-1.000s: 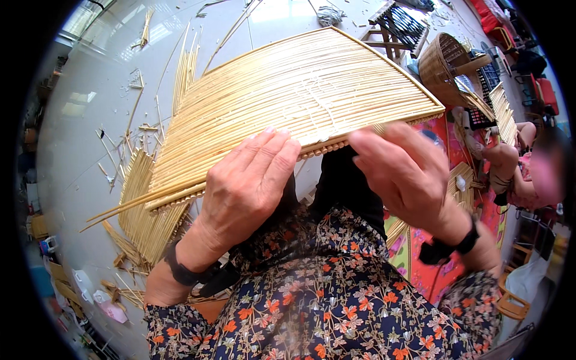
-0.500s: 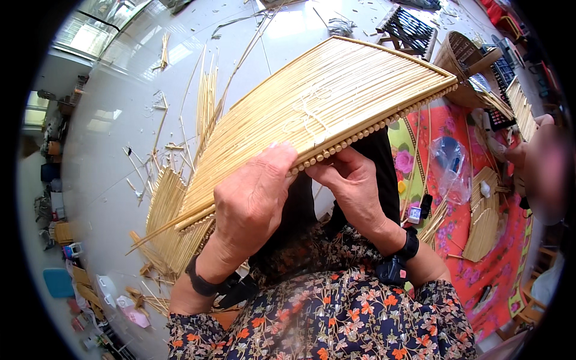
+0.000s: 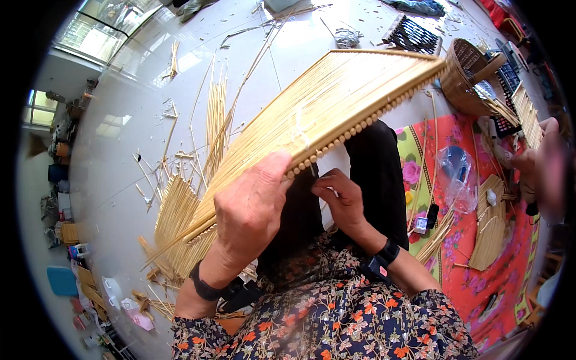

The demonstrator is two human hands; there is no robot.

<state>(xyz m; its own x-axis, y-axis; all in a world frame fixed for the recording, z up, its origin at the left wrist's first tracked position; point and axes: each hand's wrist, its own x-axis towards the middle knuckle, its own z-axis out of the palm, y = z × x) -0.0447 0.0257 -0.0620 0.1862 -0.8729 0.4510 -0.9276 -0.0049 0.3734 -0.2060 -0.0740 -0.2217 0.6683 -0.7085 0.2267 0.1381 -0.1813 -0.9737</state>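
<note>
Panel's place: the pale panel of slender rods (image 3: 336,102) is held up in front of the person, over the lap and the black trousers (image 3: 378,174), clear of the floor (image 3: 144,180)
Panel's long axis: it runs aslant, from the lower left, beside the left wrist, to the upper right, away from the body
Panel's pointing: the wide end faces up and right, its right-hand corner near the brown basket (image 3: 453,90); the near long edge, with a row of round rod ends beneath it, slopes the same way
Panel against the fingers: the left fingers lie on its upper face at the near edge, toward the lower end; the right fingers are below that edge, just beside the rod ends
Left hand (image 3: 249,201): closed over the edge, gripping the panel; its thumb is hidden
Right hand (image 3: 342,201): curled, thumb and forefinger drawn close together; whether they pinch anything I cannot tell
White thread (image 3: 299,126): loose on the panel's upper face, ahead of the left fingers
Floral mat (image 3: 450,282): red, spread at the person's right
</note>
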